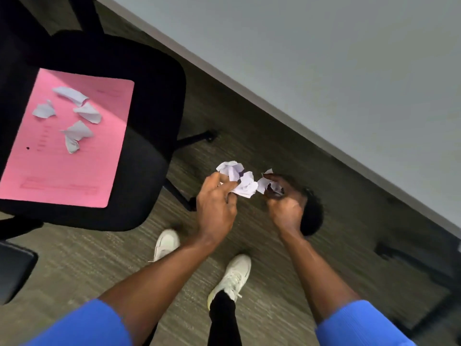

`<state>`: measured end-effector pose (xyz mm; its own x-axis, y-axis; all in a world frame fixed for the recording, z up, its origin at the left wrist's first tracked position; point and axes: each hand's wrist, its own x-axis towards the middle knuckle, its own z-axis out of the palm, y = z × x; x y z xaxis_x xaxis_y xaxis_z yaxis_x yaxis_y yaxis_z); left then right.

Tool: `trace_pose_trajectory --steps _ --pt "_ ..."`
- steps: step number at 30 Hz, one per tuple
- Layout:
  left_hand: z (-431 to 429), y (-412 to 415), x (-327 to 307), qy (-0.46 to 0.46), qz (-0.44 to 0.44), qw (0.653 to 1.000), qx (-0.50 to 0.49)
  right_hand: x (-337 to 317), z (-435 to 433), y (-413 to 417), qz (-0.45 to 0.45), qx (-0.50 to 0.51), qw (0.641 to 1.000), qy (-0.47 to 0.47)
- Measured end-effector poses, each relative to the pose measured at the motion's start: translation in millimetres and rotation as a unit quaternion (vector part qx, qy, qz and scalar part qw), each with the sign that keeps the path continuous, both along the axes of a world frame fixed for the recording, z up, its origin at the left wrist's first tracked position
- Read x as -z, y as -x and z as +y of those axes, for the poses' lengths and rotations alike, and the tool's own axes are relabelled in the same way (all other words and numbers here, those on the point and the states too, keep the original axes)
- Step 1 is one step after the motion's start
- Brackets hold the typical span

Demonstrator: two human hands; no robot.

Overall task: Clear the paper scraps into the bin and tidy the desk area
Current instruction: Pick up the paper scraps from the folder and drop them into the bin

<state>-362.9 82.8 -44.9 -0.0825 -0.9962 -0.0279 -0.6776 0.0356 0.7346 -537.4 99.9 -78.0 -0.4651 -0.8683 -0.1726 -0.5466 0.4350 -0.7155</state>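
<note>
No bin shows in this view. The nearest thing to a holder is the pink sheet (pixel 74 146) lying flat on the seat of the black office chair (pixel 149 121) at ten o'clock; four loose white paper scraps (pixel 74 116) rest on its upper half, apart from one another, none reaching the sheet's edge.

Just below the middle of the view, the left hand (pixel 215 207) has its fingers curled closed around a bunch of crumpled white paper (pixel 239 179), which sticks out above the knuckles toward twelve o'clock. The right hand (pixel 283 203), just beside it at three o'clock, pinches a smaller crumpled scrap (pixel 268 183) between bent fingers and thumb; how tightly cannot be told through the blur. The two wads nearly touch, though whether they actually meet is unclear. A dark round object (pixel 311 216) lies behind the right hand, too blurred to tell what it is.

The pale desk (pixel 324 71) fills the one-to-three o'clock area, its edge running diagonally from twelve o'clock down to four o'clock. Between that edge and the chair lies a band of open grey-brown carpet (pixel 249 136), crossed only by the chair's base legs. At six o'clock two white shoes (pixel 232 278) stand on the carpet with free floor around them; blue sleeves (pixel 359 325) frame the bottom corners.
</note>
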Motion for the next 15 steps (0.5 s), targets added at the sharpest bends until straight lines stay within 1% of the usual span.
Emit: trace_pose_trajectory --steps 3,5,8,11,13,15 --pt "15.5 45.5 10.0 -0.008 0.003 0.999 0.044 6.1 20.1 38.7 0.025 0.042 0.999 -0.008" --pt "27.2 74.4 19.5 -0.03 -0.01 0.997 0.072 13.7 34.9 63.7 0.017 0.072 0.997 0.002" --pt "41.0 111.4 39.9 -0.062 -0.035 0.989 0.128 35.0 61.8 103.7 0.049 0.092 0.994 0.007" --pt "49.3 148.9 52.8 -0.053 0.023 0.981 0.185 56.1 84.3 137.2 0.082 0.122 0.989 -0.016" --pt "54.9 172.5 61.3 -0.061 0.052 0.977 0.199 70.4 95.2 156.5 0.092 0.132 0.986 -0.037" --pt "62.8 192.5 78.1 -0.148 0.032 0.962 0.228 82.0 106.8 173.5 0.095 0.119 0.988 -0.035"
